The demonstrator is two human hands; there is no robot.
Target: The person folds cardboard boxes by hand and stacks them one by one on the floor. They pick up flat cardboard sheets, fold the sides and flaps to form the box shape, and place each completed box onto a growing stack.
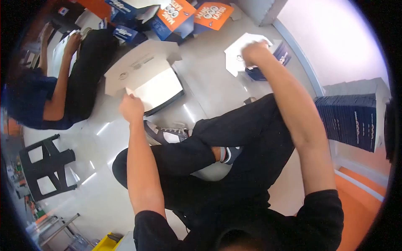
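My left hand [131,108] is closed on the near corner of a flat, unfolded carton [144,62], whose pale inside faces up. Under and beside that carton lies a white panel with a dark edge [161,90]. Over at the right, my right hand [256,53] is closed at a smaller carton [235,56] with a white inside and dark blue sides. Blur hides what its fingers grip.
Blue and orange printed cartons [176,16] lie at the top. Another person [54,92] sits at the left, holding a white sheet. A black stool [48,165] stands at the lower left. Stacked blue cartons [349,119] are at the right by the wall.
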